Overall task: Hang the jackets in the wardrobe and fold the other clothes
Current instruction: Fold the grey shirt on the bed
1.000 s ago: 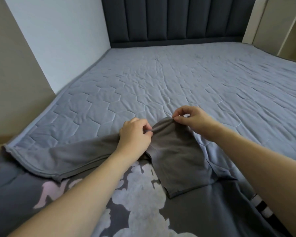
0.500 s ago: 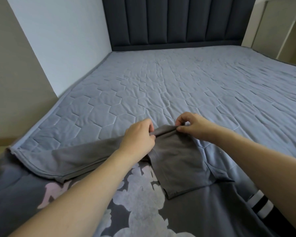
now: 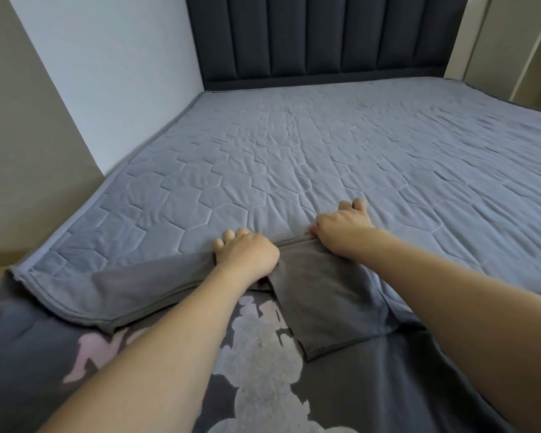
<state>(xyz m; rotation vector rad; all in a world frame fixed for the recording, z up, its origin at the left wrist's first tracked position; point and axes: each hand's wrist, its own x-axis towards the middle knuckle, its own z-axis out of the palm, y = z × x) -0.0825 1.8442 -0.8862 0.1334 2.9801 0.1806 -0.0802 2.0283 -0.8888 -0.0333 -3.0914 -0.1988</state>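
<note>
A grey garment (image 3: 322, 295) lies on the near part of the bed (image 3: 294, 170). One part stretches left along the bed's edge and another hangs down toward me. My left hand (image 3: 247, 254) grips its top edge with curled fingers, knuckles on the quilt. My right hand (image 3: 344, 226) holds the same edge a little to the right, thumb at the hem and fingers low on the quilt. Both hands lie almost side by side.
The bed has a blue-grey quilted cover and a dark padded headboard (image 3: 319, 35) at the far end. A white wall (image 3: 107, 73) runs along its left side. Dark fabric with a pale and pink print (image 3: 263, 370) fills the bottom of the view.
Both hands moved forward and down with the garment's top edge, from held slightly raised to lying flat on the quilt. The hands have spread a little further apart.
</note>
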